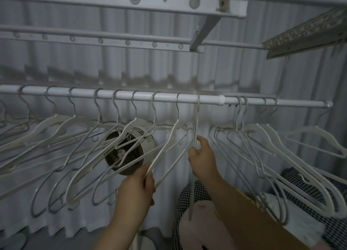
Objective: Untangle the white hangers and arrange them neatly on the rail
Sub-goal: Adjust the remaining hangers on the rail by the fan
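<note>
My left grip (138, 187) curls round the lower arm of a white hanger (170, 148), fingers and thumb wrapped over the thin plastic near its low end. That hanger tilts down to the left, and its metal hook sits over the rail (206, 100). My right grip (202, 157) reaches up just beside it and pinches a second hanger (196, 118) between thumb and fingertips. This one hangs edge-on to me, so it shows only as a narrow vertical strip from the rail down past my wrist. The two held hangers hook onto the rail close together, near its middle.

To the left, a row of white hangers (54, 121) hangs from the rail with the hooks spaced apart, but the bodies swing at a slant and overlap one another. To the right, another bunch (281, 146) hangs past the rail's joint, hooks in tight pairs and arms crossing.

Behind the left row a small round fan (124, 155) faces me in front of a pale pleated curtain (244, 71). Above, the bars of an overhead drying rack (112, 36) run across. Below my right forearm lies a black-and-white checked cloth (187, 193).
</note>
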### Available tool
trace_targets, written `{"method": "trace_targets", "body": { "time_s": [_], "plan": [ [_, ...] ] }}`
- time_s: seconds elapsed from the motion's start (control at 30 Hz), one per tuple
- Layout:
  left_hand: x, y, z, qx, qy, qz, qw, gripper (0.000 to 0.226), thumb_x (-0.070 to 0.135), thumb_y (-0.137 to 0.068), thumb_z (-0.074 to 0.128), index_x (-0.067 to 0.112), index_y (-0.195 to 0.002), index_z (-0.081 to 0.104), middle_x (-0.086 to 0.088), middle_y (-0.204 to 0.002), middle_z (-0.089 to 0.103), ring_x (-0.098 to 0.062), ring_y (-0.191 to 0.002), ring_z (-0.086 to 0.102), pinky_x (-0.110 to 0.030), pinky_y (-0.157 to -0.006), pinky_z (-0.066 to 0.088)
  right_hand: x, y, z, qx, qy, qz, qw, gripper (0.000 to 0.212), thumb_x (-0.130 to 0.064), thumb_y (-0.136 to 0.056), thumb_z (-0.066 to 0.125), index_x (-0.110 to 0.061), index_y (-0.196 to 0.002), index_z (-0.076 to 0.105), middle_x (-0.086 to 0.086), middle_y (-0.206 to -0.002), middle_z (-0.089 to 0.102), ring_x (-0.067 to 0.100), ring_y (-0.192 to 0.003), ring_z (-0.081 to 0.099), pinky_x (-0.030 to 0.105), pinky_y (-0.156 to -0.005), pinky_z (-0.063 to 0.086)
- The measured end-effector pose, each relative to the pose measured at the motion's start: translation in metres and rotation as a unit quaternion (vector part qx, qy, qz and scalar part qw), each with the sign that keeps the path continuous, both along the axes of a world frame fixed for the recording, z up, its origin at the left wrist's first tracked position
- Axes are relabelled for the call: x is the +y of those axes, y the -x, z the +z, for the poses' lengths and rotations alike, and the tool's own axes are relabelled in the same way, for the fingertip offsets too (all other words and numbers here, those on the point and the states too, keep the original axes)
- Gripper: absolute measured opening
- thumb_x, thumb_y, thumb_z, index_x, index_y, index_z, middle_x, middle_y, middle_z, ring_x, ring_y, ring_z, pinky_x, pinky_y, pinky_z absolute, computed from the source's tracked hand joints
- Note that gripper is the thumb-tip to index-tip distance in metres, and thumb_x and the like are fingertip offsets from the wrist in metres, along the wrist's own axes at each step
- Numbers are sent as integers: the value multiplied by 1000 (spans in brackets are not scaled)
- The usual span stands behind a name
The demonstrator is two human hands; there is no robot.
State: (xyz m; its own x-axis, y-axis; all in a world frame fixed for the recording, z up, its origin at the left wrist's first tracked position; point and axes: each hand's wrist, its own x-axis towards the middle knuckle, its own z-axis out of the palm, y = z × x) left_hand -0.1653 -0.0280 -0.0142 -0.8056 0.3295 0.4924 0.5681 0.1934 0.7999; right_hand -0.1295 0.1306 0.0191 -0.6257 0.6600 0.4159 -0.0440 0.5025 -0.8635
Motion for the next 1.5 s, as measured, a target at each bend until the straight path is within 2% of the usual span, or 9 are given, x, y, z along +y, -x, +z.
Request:
{"method": "trace_targets", "body": {
  "time_s": [0.4, 0.6, 0.8, 0.9, 1.0, 1.13, 1.3, 1.4, 1.5],
  "plan": [
    [-13, 1, 3, -8, -22, 32, 999, 25, 13, -90, 47, 17, -108, 64, 3, -59, 60, -9, -48, 59, -37, -64, 55, -9, 2, 3, -2, -20, -2, 1000, 45, -8, -94, 38, -11, -138, 35, -1, -59, 45, 10, -49, 40, 9, -37, 33],
    [-26, 4, 2, 38, -42, 48, 997, 25, 16, -89, 51, 18, -111, 63, 13, -73, 60, -6, -67, 56, -18, -60, 40, -15, 1, 4, -16, -22, -1, 1000, 48, -15, -95, 43, -10, -141, 29, -2, -57, 41, 9, -50, 39, 13, -45, 36],
    [-36, 9, 3, 60, -26, 71, 995, 30, 14, -86, 57, 10, -115, 60, -7, -109, 54, -27, -98, 56, -33, -84, 44, -32, -15, 12, 0, -59, -30, 998, 52, -29, -94, 48, -9, -139, 32, -6, -60, 42, 1, -56, 42, 11, -55, 34],
    [-39, 5, 6, 74, -29, 66, 995, 32, 11, -84, 59, 7, -115, 60, -8, -118, 50, -27, -107, 52, -36, -91, 42, -33, -31, 19, 5, -119, -57, 991, 45, -25, -93, 49, -11, -135, 39, -9, -65, 42, 1, -60, 42, 21, -62, 37],
    [-37, -3, 10, 95, -54, 47, 993, 27, 8, -83, 61, 6, -110, 63, -10, -116, 53, -20, -100, 48, -32, -89, 39, -22, -51, 26, 18, -149, -102, 983, 33, -19, -92, 49, -12, -124, 52, -6, -70, 45, 10, -67, 46, 27, -71, 40],
    [-26, -24, 19, 135, -85, 2, 987, 32, 27, -75, 54, 11, -99, 67, 3, -96, 57, -12, -86, 52, -7, -73, 34, 2, -84, 34, 70, -174, -166, 968, 26, -8, -91, 48, -6, -113, 60, -7, -75, 46, 17, -88, 49, 26, -81, 40],
    [2, -60, 33, 86, -142, -39, 985, 24, 46, -69, 49, 40, -87, 63, 19, -86, 61, 17, -79, 56, 6, -68, 39, 43, -127, 40, 105, -157, -195, 962, 24, -5, -89, 49, -4, -110, 62, -8, -88, 48, 23, -106, 50, 26, -90, 38],
    [37, -93, 40, 34, -176, -95, 979, 7, 46, -67, 59, 48, -73, 63, 14, -77, 67, 11, -72, 61, 0, -67, 46, 73, -147, 33, 72, -94, -161, 980, 24, -8, -90, 50, -6, -112, 59, 1, -95, 54, 20, -94, 55, 24, -79, 43],
    [86, -125, 33, 18, -149, -120, 981, 24, 14, -83, 62, 38, -79, 60, 13, -79, 64, 14, -68, 59, -2, -64, 46, 99, -162, 20, 14, -39, -100, 994, 27, -7, -90, 50, -3, -115, 57, 1, -82, 54, 6, -66, 48, 7, -56, 41]
  ]
}}
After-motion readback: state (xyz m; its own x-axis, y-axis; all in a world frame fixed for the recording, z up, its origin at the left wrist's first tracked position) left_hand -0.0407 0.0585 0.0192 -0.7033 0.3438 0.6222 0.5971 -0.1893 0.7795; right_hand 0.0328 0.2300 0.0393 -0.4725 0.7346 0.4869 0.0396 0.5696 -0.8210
